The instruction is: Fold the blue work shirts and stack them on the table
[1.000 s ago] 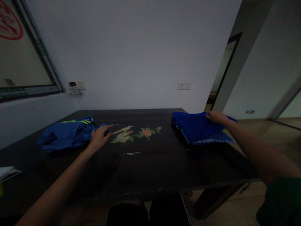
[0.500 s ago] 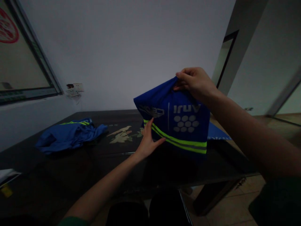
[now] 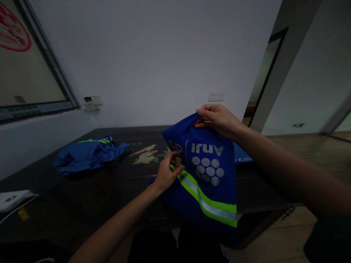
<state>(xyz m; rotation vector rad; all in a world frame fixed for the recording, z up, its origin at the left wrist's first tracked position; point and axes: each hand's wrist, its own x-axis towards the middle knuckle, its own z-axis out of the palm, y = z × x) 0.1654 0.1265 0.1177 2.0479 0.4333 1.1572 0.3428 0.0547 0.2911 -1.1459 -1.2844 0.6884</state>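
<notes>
Bright blue garment (image 3: 211, 188) is held up over the near edge of the tabletop (image 3: 82, 193), right of centre | its top is pinched by the right hand (image 3: 215, 118) | its reflective band (image 3: 208, 207) is gripped by the left hand (image 3: 168, 170) | lettered blue cloth (image 3: 242, 152) is partly hidden, right | crumpled blue clothing (image 3: 85, 157) is seen left
</notes>
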